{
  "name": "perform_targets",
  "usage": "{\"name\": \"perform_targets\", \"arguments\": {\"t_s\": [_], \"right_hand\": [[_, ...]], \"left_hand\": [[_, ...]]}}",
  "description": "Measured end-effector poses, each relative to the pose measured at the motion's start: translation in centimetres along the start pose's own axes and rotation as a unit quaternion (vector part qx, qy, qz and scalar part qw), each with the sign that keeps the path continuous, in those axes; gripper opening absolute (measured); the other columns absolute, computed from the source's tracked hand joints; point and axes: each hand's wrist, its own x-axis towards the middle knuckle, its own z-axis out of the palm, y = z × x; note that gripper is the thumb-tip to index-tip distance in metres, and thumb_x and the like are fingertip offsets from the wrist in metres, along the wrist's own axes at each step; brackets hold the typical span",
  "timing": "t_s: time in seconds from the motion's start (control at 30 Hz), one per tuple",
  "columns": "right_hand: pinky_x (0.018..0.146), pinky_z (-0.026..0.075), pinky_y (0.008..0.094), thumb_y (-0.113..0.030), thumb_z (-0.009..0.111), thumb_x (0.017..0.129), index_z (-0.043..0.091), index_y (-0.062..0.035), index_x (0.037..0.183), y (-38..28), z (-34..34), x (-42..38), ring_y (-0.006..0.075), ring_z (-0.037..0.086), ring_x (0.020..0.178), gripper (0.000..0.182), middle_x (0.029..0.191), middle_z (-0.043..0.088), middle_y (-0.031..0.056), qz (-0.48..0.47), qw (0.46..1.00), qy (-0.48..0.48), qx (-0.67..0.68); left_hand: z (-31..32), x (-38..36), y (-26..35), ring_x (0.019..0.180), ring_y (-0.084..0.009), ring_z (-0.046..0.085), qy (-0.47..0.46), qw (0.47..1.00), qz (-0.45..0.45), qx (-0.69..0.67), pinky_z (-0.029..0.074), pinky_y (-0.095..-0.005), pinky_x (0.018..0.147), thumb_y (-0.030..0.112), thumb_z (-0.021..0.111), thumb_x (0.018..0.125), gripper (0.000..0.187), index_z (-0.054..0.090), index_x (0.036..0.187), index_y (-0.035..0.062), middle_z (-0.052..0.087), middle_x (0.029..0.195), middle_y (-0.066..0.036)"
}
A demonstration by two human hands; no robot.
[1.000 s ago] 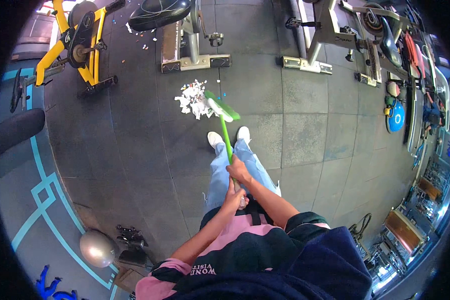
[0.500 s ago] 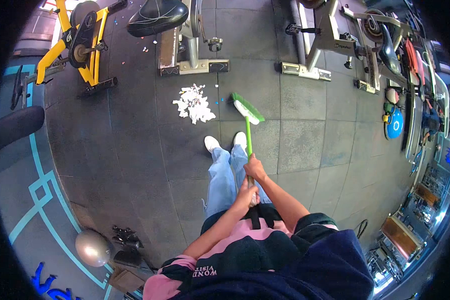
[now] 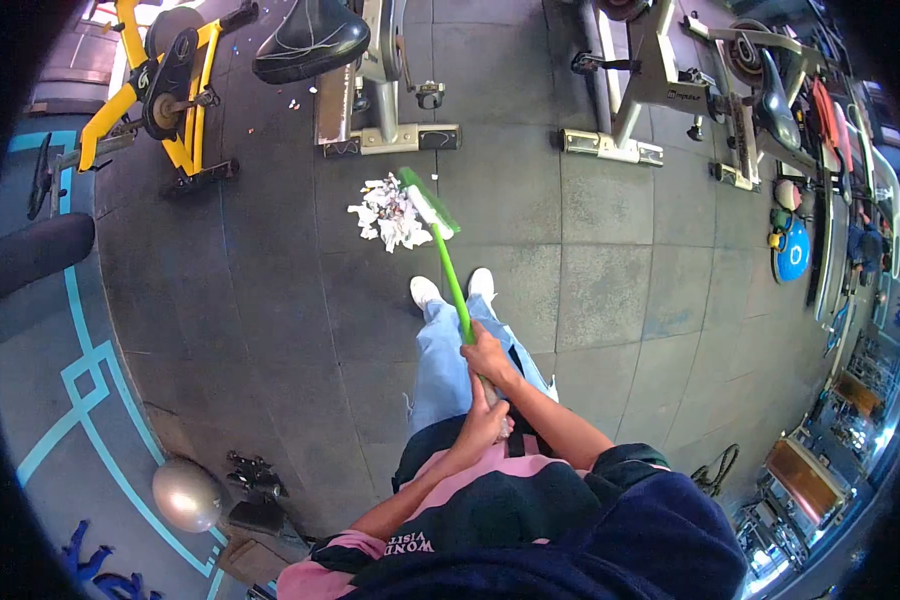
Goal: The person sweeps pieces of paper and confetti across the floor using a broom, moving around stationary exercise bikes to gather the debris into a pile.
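A broom [image 3: 451,272] with a bright green handle slants from my body toward the floor ahead. My right hand [image 3: 487,354] is wrapped round the handle in front of my thighs. Lower down, close to my waist, my left hand [image 3: 484,417] grips the pale upper end of the same handle. The white-and-green broom head [image 3: 429,206] rests on the floor at the right side of a heap of crumpled white paper scraps [image 3: 382,215]. Bristles appear to meet the heap's right edge.
Exercise bikes stand ahead: a yellow one [image 3: 182,110], one with a black saddle [image 3: 315,45], and a grey one [image 3: 630,100]. A blue balance trainer [image 3: 792,250] lies at right. A silver exercise ball [image 3: 187,495] sits at lower left. Small scraps [image 3: 293,104] dot the floor.
The broom head has swung left across the floor, up to the paper heap. Both hands stay on the handle; my right hand has shifted slightly left and down.
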Motion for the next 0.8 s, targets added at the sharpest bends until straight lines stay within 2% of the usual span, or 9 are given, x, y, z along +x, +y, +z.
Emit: {"name": "perform_targets", "arguments": {"t_s": [0.13,0.17,0.23,0.33,0.4,0.47,0.5,0.6,0.8], "right_hand": [[0.075,0.045,0.0456,-0.014,0.052,0.071,0.035,0.0044,0.117,-0.4,-2.7,1.7,0.0414,0.057,0.086,0.052,0.09,0.056,0.0311,0.029,0.996,0.03,-0.078],[0.075,0.045,0.0456,-0.014,0.052,0.071,0.035,0.0044,0.117,-0.3,-3.0,2.9,0.0414,0.057,0.086,0.052,0.09,0.056,0.0311,0.029,0.996,0.032,-0.077],[0.072,0.047,0.0451,-0.014,0.051,0.072,0.037,0.0051,0.112,-0.3,-3.2,5.4,0.0417,0.058,0.083,0.046,0.088,0.057,0.0304,0.086,0.988,0.062,-0.111],[0.074,0.047,0.0468,-0.014,0.051,0.072,0.04,0.0045,0.103,0.0,-1.2,8.8,0.0438,0.057,0.084,0.037,0.088,0.057,0.0313,0.092,0.989,0.085,-0.079],[0.072,0.047,0.0461,-0.015,0.049,0.073,0.04,0.0074,0.103,-0.2,1.5,10.6,0.0427,0.057,0.083,0.039,0.086,0.057,0.0307,0.108,0.987,0.071,-0.1],[0.071,0.048,0.0457,-0.015,0.05,0.073,0.038,0.0093,0.105,-1.3,4.3,10.8,0.0423,0.058,0.082,0.042,0.086,0.058,0.0297,0.065,0.985,0.033,-0.155],[0.07,0.048,0.0459,-0.013,0.05,0.073,0.036,0.0116,0.107,-2.1,5.6,10.3,0.0421,0.058,0.081,0.044,0.084,0.058,0.0294,0.071,0.988,0.033,-0.133],[0.075,0.048,0.0444,-0.01,0.049,0.074,0.029,0.0056,0.123,-5.0,7.9,8.1,0.0403,0.058,0.086,0.055,0.09,0.058,0.0283,0.111,0.985,-0.023,-0.128],[0.079,0.044,0.0449,-0.013,0.053,0.071,0.032,0.0027,0.122,-6.8,7.9,1.9,0.0415,0.055,0.091,0.058,0.093,0.056,0.0305,0.026,1.0,0.001,-0.008]], "left_hand": [[0.1,2.6,0.8,0.048,-0.0138,0.051,-0.041,0.999,0.001,-0.012,0.043,-0.0256,0.041,0.003,0.046,0.075,0.082,-0.003,0.138,0.0187,0.049,0.069,-0.006],[0.1,3.4,1.5,0.047,-0.014,0.05,-0.043,0.999,0.022,-0.014,0.042,-0.0254,0.041,0.004,0.048,0.074,0.078,0.006,0.138,0.0171,0.049,0.066,-0.005],[-1.1,6.4,1.9,0.047,-0.014,0.05,-0.053,0.998,0.029,-0.034,0.042,-0.0255,0.041,0.005,0.048,0.074,0.074,0.011,0.137,0.0163,0.049,0.066,-0.006],[-3.2,8.6,3.5,0.048,-0.0136,0.05,-0.058,0.997,0.019,-0.056,0.042,-0.0255,0.041,0.005,0.048,0.074,0.067,0.02,0.135,0.0155,0.049,0.068,-0.006],[-5.3,9.0,4.0,0.048,-0.0132,0.049,-0.052,0.997,0.004,-0.057,0.042,-0.0255,0.041,0.005,0.047,0.075,0.064,0.023,0.133,0.0156,0.049,0.069,-0.005],[-7.9,8.8,3.2,0.051,-0.0127,0.049,-0.014,0.991,-0.029,-0.127,0.042,-0.0249,0.043,0.004,0.046,0.076,0.061,0.025,0.132,0.0168,0.048,0.07,-0.005],[-9.3,8.5,2.8,0.051,-0.0122,0.048,-0.022,0.992,-0.015,-0.119,0.043,-0.0243,0.045,0.004,0.045,0.077,0.063,0.023,0.134,0.0189,0.047,0.071,-0.004],[-11.2,5.6,2.4,0.05,-0.0139,0.049,-0.024,0.995,0.003,-0.102,0.045,-0.0258,0.044,0.008,0.045,0.08,0.066,0.012,0.136,0.0217,0.046,0.071,-0.005],[-9.8,-0.7,3.1,0.048,-0.0154,0.051,0.03,0.998,-0.001,0.052,0.044,-0.0283,0.041,0.004,0.046,0.079,0.079,-0.006,0.137,0.0201,0.048,0.073,-0.01]]}}
